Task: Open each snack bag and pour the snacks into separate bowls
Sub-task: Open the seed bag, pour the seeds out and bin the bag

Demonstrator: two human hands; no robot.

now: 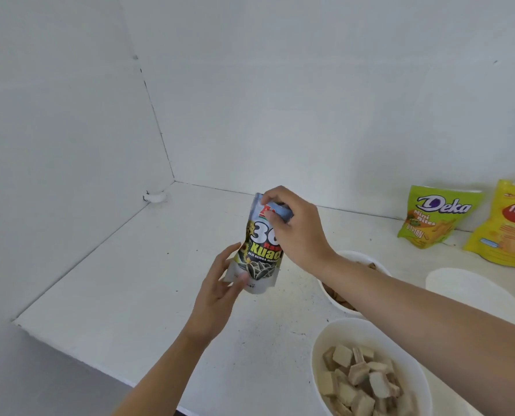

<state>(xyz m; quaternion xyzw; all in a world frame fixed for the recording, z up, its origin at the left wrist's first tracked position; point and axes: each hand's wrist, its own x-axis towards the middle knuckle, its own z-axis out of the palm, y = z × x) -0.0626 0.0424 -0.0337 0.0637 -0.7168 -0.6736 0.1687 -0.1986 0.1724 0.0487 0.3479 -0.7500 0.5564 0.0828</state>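
Note:
I hold a small sunflower seed bag (259, 250) upright above the white counter. My right hand (295, 229) pinches its top edge from above. My left hand (223, 283) holds the bag's lower part from the left, the thumb across its front. A white bowl (334, 340) with pale wafer pieces stands at the lower right. A second white bowl (370, 261) with brownish snacks sits behind my right forearm, mostly hidden. A third white bowl (466, 286) shows at the right, its inside hidden.
A green Deka snack bag (433, 217) and a yellow snack bag (505, 226) lean against the back wall at the right. White walls meet in a corner at the back left. The counter's front edge (79, 358) runs along the lower left.

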